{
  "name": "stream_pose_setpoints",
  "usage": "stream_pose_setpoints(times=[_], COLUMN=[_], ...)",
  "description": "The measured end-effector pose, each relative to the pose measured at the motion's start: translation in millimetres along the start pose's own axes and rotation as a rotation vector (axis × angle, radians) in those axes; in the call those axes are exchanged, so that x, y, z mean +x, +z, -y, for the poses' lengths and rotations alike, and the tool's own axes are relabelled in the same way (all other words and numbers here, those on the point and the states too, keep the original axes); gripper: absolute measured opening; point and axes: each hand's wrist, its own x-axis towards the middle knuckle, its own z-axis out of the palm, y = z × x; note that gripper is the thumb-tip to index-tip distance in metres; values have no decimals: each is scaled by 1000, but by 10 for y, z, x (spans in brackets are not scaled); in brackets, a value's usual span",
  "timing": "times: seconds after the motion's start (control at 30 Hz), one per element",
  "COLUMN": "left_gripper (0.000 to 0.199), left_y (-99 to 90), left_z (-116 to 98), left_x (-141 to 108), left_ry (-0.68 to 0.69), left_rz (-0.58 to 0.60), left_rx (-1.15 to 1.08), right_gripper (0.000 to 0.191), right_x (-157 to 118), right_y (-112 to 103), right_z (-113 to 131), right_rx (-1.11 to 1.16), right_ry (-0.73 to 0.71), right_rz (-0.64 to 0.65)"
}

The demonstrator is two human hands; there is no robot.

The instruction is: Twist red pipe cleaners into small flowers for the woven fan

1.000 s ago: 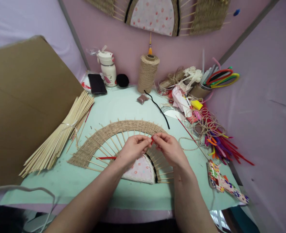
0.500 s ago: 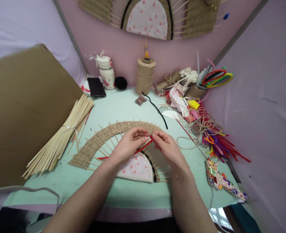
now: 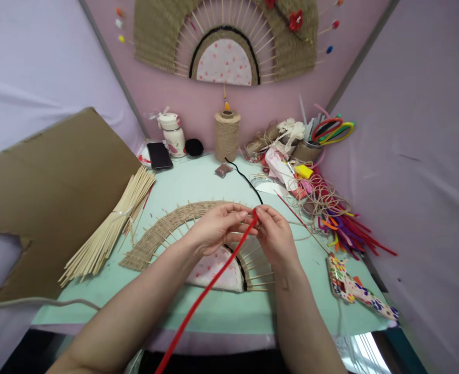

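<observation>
A long red pipe cleaner runs from my fingertips down toward the bottom edge of the view. Its upper end is pinched between thumb and fingers of my right hand. My left hand meets it there, fingers curled and closed about the same end; its exact grip is partly hidden. Below both hands lies a woven twine fan with thin stick ribs. At its centre is a pink dotted half-round piece edged with a black cord, partly covered by my left hand and forearm.
Left, a bundle of wooden sticks leans by a cardboard sheet. Behind stand a bottle, a phone and a twine spool. Right are loose pipe cleaners and a patterned glue gun. A finished fan hangs behind.
The red pipe cleaner has swung from lying across the fan to hanging toward me, nearer the camera. My hands stay together at its end, slightly further right. The view has tilted up.
</observation>
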Motion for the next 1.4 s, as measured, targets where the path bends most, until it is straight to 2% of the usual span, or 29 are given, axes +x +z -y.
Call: stream_pose_setpoints(times=[0.13,0.2,0.27,0.37,0.43,0.5,0.63,0.73,0.87,1.03,1.4], left_gripper=[32,37,38,32,29,26,24,27,25,23,26], left_y=[28,26,1,-89,-166,-232,-293,-293,-302,-349,-350], left_z=[53,123,202,310,364,406,448,446,438,462,453], left_x=[29,83,156,266,317,342,332,292,260,294,307], left_ry=[13,49,162,406,475,502,448,396,371,340,225], left_rz=[6,-32,-117,-271,-315,-323,-330,-345,-328,-352,-360], left_rx=[-12,-4,12,110,138,146,99,84,92,-39,-245], right_gripper=[22,23,27,34,34,30,17,14,15,13,10], right_x=[2,15,31,46,50,49,24,-23,-80,-85,-57], right_y=[-4,-21,-42,-62,-60,-43,20,80,144,172,186], right_z=[26,12,-10,-45,-67,-89,-141,-188,-245,-273,-300], right_rx=[7,-22,-80,-215,-278,-346,-649,-925,-1170,-1165,-1012], right_ry=[56,34,20,73,104,76,-192,-408,-575,-583,-439], right_rz=[57,33,5,75,115,79,-71,-192,-213,-154,-130])
